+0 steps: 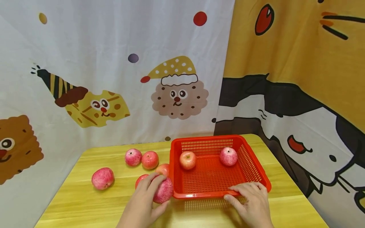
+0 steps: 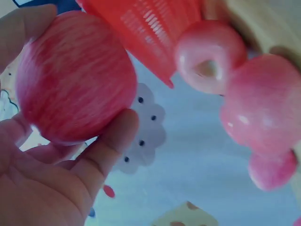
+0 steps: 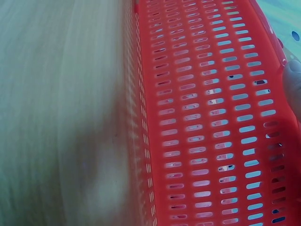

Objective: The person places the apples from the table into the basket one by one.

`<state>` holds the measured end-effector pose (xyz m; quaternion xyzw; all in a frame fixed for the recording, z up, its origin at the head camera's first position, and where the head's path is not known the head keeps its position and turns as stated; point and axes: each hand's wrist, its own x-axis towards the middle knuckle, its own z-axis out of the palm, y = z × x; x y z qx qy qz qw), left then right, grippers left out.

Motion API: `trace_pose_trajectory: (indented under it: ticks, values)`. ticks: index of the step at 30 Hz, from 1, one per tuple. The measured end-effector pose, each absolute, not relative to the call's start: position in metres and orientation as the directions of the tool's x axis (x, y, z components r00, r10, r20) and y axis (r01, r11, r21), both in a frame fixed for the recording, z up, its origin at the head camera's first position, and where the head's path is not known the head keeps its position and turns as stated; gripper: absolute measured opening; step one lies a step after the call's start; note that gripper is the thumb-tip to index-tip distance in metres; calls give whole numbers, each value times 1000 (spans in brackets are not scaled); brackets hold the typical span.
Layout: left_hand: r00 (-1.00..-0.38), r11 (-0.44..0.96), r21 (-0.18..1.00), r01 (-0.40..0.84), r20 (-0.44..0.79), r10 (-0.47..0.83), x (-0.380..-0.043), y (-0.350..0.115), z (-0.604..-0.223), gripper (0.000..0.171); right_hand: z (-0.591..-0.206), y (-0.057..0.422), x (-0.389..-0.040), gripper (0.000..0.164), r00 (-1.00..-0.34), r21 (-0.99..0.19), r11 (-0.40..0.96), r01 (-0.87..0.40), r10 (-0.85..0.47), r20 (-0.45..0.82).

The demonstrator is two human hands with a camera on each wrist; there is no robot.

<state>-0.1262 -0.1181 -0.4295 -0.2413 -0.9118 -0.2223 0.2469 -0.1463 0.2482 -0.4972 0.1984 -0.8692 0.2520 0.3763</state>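
My left hand [image 1: 148, 196] grips a red-streaked apple [image 1: 163, 190] just outside the basket's near left corner. In the left wrist view the same apple [image 2: 77, 77] sits between thumb and fingers. My right hand [image 1: 251, 201] holds the near rim of the red plastic basket [image 1: 199, 194] toward its right corner, thumb outside and fingers over the edge. A thumb [image 3: 292, 84] shows on the rim in the right wrist view, beside the slotted wall. Inside the basket are a yellowish-red apple [image 1: 188, 160] at left and a pink apple [image 1: 228, 156] at right.
Several apples lie on the wooden table [image 1: 71, 196] left of the basket: a pink one [image 1: 133, 157] beside a red one [image 1: 150, 160] at the back, a large one [image 1: 102, 178] farther left, and others partly behind my left hand. A cartoon-printed curtain [image 1: 114, 38] hangs behind.
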Motion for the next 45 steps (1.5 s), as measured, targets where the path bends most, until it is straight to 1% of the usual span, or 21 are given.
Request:
trace_pose_trajectory:
  ticks: [1, 6, 10, 18, 20, 22, 24, 26, 28, 33, 39, 45]
  values:
    - [-743, 770, 278, 574, 572, 347, -129, -115, -428, 75, -498, 248, -146, 32, -642, -291, 795, -532, -155, 751]
    - [-709, 709, 292, 642, 577, 405, -142, -99, -429, 73, -500, 247, -145, 32, -680, -314, 801, -510, -153, 717]
    - [-702, 687, 305, 659, 577, 417, -151, -87, -431, 74, -499, 247, -143, 32, -711, -329, 809, -487, -149, 688]
    - [-707, 680, 291, 673, 521, 478, -164, -72, -440, 69, -497, 245, -144, 31, -707, -322, 806, -497, -161, 689]
    - [-708, 688, 273, 672, 510, 489, -169, -69, -443, 61, -496, 244, -144, 32, -708, -322, 804, -499, -165, 687]
    - [-705, 703, 233, 672, 493, 510, -173, -65, -447, 47, -496, 244, -143, 32, -710, -325, 805, -496, -162, 685]
    - [-701, 721, 182, 668, 478, 529, -176, -61, -451, 36, -496, 245, -143, 32, -710, -326, 806, -494, -157, 687]
    - [-697, 737, 133, 663, 469, 542, -179, -57, -455, 32, -495, 245, -143, 31, -707, -325, 807, -493, -154, 690]
    - [-700, 751, 108, 651, 469, 539, -181, -55, -458, 33, -495, 246, -144, 31, -700, -320, 806, -498, -156, 697]
    - [-704, 763, 114, 636, 489, 515, -183, -52, -462, 34, -496, 247, -145, 31, -678, -312, 799, -514, -155, 718]
    - [-720, 767, 127, 628, 467, 513, -184, -51, -465, 39, -496, 249, -145, 31, -689, -323, 803, -501, -144, 710]
    - [-722, 764, 135, 631, 463, 514, -185, -50, -467, 39, -498, 249, -144, 31, -699, -331, 806, -491, -138, 702]
